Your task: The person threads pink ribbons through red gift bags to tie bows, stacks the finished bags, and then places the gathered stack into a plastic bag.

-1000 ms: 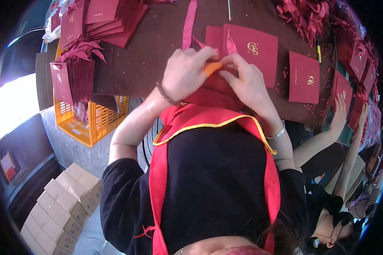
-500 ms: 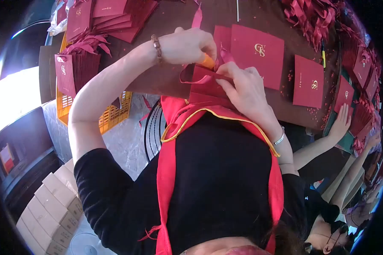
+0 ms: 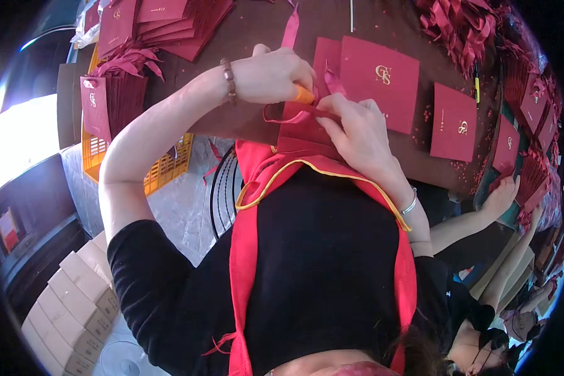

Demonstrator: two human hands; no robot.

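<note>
A small burgundy paper bag (image 3: 297,133) stands at the table's front edge against my apron, with a loop of ribbon (image 3: 281,118) curving off its left side. My right hand (image 3: 356,128) pinches the bag's upper edge between thumb and fingers. Just left of it, my left hand (image 3: 274,76) is bent over the bag's top with its fingers closed. Something orange (image 3: 304,95) shows at those fingers; whether it is worn or held I cannot make out. Behind the hands lies a flat burgundy bag (image 3: 382,78) with a gold logo, and a pink ribbon end (image 3: 291,28).
Another burgundy bag (image 3: 454,122) lies right, near a yellow pen-like tool (image 3: 477,88). Bag stacks (image 3: 116,106) and a ribbon heap (image 3: 460,28) flank the brown table (image 3: 244,122). A yellow crate (image 3: 169,166) stands below left. A co-worker's hand (image 3: 501,195) works at right.
My left hand has dipped slightly toward the bag; my right hand keeps its pinch. At the right, the co-worker's hand has moved down and closed up.
</note>
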